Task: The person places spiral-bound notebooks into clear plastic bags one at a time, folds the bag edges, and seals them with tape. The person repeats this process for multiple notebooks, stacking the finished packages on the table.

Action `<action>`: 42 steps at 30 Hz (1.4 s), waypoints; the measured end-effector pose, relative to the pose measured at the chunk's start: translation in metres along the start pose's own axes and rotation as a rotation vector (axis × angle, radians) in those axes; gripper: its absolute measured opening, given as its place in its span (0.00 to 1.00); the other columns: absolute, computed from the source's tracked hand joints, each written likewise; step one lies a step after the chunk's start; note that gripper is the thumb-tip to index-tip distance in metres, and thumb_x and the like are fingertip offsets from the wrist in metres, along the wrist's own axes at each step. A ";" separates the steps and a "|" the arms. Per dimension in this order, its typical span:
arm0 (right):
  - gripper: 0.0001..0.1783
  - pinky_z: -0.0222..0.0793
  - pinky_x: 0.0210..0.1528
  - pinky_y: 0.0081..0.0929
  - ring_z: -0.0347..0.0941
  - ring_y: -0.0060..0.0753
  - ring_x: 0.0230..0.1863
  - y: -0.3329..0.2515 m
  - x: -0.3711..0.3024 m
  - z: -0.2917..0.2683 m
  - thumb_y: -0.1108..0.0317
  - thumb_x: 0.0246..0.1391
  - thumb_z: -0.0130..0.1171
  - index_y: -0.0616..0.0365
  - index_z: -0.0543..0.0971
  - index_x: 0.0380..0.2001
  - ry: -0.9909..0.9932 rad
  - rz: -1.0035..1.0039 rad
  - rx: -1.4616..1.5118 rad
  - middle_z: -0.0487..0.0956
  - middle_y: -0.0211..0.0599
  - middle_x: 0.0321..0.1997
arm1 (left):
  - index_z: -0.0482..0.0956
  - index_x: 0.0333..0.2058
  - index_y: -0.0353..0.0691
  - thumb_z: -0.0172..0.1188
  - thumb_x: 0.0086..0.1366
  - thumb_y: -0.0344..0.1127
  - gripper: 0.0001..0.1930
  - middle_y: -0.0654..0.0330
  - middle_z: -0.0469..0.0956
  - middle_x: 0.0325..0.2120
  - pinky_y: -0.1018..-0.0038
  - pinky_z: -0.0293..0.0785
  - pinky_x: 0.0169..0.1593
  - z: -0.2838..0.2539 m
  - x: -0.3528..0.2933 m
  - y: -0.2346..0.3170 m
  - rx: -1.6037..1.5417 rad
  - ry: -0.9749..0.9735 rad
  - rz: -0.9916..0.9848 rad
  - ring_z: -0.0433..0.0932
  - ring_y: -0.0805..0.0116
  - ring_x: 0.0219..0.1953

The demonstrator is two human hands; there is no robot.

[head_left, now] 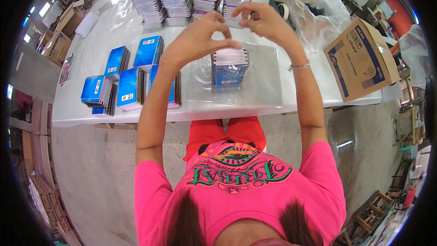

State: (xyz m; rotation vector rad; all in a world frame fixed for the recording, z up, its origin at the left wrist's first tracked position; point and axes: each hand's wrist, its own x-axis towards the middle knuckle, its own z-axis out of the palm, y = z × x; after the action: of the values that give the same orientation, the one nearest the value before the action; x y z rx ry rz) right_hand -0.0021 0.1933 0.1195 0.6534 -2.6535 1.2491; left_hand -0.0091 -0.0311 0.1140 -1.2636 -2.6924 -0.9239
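Note:
A small stack of blue-covered spiral notebooks (230, 75) stands in front of me, with pale page edges showing on its near-upper side. Beneath and around it lies a clear plastic sheet or bag (266, 89). Above the stack's far left, my left hand (202, 36) is raised with thumb and bent fingers apart. Over its far right, my right hand (266, 23) hovers with curled, parted fingers. I see nothing held in either hand, though thin clear film would be hard to make out.
More blue spiral notebooks (132, 89) stand in piles on the white table (205, 114) at left. Tall stacks of plastic-wrapped notebooks (175, 0) line the far side. A crumpled clear plastic bag (314, 18) and a cardboard box (359, 64) are at right.

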 end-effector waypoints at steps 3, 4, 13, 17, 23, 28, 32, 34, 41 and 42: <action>0.19 0.66 0.24 0.18 0.66 0.20 0.23 0.003 -0.001 -0.006 0.75 0.49 0.63 0.54 0.79 0.46 0.009 -0.090 -0.130 0.71 0.27 0.32 | 0.78 0.43 0.40 0.67 0.56 0.40 0.17 0.53 0.71 0.49 0.67 0.67 0.55 0.006 0.004 0.000 -0.018 0.134 0.005 0.71 0.57 0.53; 0.19 0.67 0.25 0.17 0.66 0.20 0.24 0.003 -0.005 -0.006 0.74 0.49 0.63 0.54 0.78 0.47 0.008 -0.106 -0.166 0.72 0.28 0.33 | 0.77 0.45 0.40 0.66 0.57 0.37 0.17 0.53 0.71 0.48 0.68 0.68 0.54 0.009 0.006 0.001 0.015 0.180 0.015 0.72 0.59 0.51; 0.20 0.71 0.40 0.20 0.72 0.22 0.36 0.017 -0.045 -0.028 0.72 0.51 0.62 0.60 0.76 0.49 0.238 0.047 0.250 0.78 0.27 0.40 | 0.70 0.52 0.41 0.53 0.62 0.20 0.19 0.56 0.72 0.46 0.73 0.74 0.45 -0.008 -0.019 0.006 -0.205 0.656 0.032 0.75 0.70 0.37; 0.34 0.69 0.52 0.29 0.67 0.28 0.53 0.080 -0.094 0.036 0.69 0.47 0.69 0.55 0.69 0.58 0.282 -0.037 0.388 0.70 0.32 0.57 | 0.69 0.52 0.37 0.62 0.60 0.24 0.21 0.55 0.70 0.47 0.71 0.73 0.51 0.059 -0.067 -0.026 -0.664 0.781 -0.078 0.73 0.68 0.46; 0.41 0.64 0.62 0.38 0.59 0.38 0.67 0.085 -0.121 0.100 0.66 0.41 0.74 0.49 0.68 0.60 0.301 -0.038 0.390 0.62 0.37 0.66 | 0.72 0.52 0.39 0.74 0.50 0.31 0.30 0.55 0.70 0.48 0.68 0.72 0.53 0.138 -0.073 -0.035 -0.454 0.773 -0.049 0.72 0.64 0.50; 0.33 0.60 0.65 0.41 0.57 0.46 0.68 0.071 -0.103 0.101 0.67 0.41 0.73 0.46 0.76 0.55 0.226 -0.120 0.138 0.61 0.44 0.66 | 0.81 0.45 0.44 0.73 0.47 0.30 0.23 0.58 0.72 0.45 0.67 0.70 0.53 0.123 -0.061 -0.028 -0.213 0.685 0.030 0.72 0.61 0.50; 0.26 0.60 0.65 0.41 0.59 0.47 0.67 0.070 -0.091 0.107 0.68 0.42 0.71 0.48 0.80 0.50 0.268 -0.140 0.160 0.62 0.46 0.65 | 0.85 0.40 0.46 0.70 0.46 0.25 0.19 0.60 0.75 0.40 0.70 0.70 0.50 0.114 -0.054 -0.031 -0.125 0.634 0.100 0.73 0.62 0.47; 0.24 0.60 0.64 0.40 0.61 0.47 0.65 0.069 -0.088 0.109 0.68 0.43 0.71 0.49 0.81 0.48 0.285 -0.127 0.209 0.62 0.46 0.65 | 0.85 0.38 0.44 0.69 0.47 0.26 0.16 0.61 0.76 0.37 0.69 0.70 0.49 0.107 -0.051 -0.033 -0.165 0.580 0.106 0.73 0.61 0.45; 0.14 0.63 0.60 0.37 0.67 0.42 0.61 0.063 -0.080 0.107 0.67 0.49 0.67 0.52 0.85 0.41 0.347 -0.125 0.193 0.71 0.45 0.57 | 0.83 0.32 0.37 0.65 0.54 0.30 0.06 0.57 0.78 0.31 0.67 0.71 0.43 0.079 -0.040 -0.030 -0.187 0.343 0.121 0.74 0.60 0.40; 0.13 0.63 0.60 0.36 0.67 0.42 0.60 0.059 -0.079 0.106 0.66 0.50 0.66 0.52 0.85 0.40 0.360 -0.115 0.197 0.72 0.44 0.55 | 0.82 0.32 0.37 0.64 0.55 0.31 0.06 0.57 0.78 0.30 0.67 0.72 0.42 0.077 -0.039 -0.029 -0.164 0.319 0.118 0.75 0.60 0.39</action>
State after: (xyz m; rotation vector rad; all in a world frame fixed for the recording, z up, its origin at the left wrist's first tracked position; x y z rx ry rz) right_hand 0.0496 0.1716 -0.0143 0.5376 -2.1936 1.4512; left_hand 0.0132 -0.0319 0.0265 -1.1684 -2.3148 -1.2330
